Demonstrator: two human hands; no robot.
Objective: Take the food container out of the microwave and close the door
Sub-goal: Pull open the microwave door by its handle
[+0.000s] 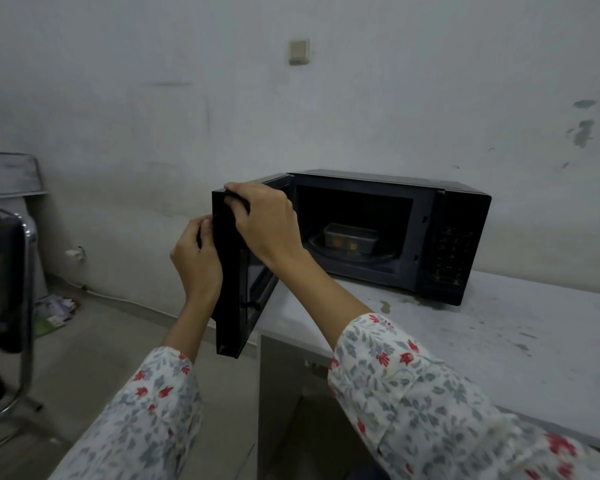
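Black gloss covers the microwave (388,233) and its door (234,271), swung wide so the cavity is reachable; the free edge is clasped by the left hand (196,265) and right hand (260,220); the clear, lidded food container (350,241) remains inside, on the glass turntable (326,252).

Two bare hands, left hand (197,261), right hand (264,220), long loose sleeves (413,386) — pale fabric, grey-blue leaves, red flowers
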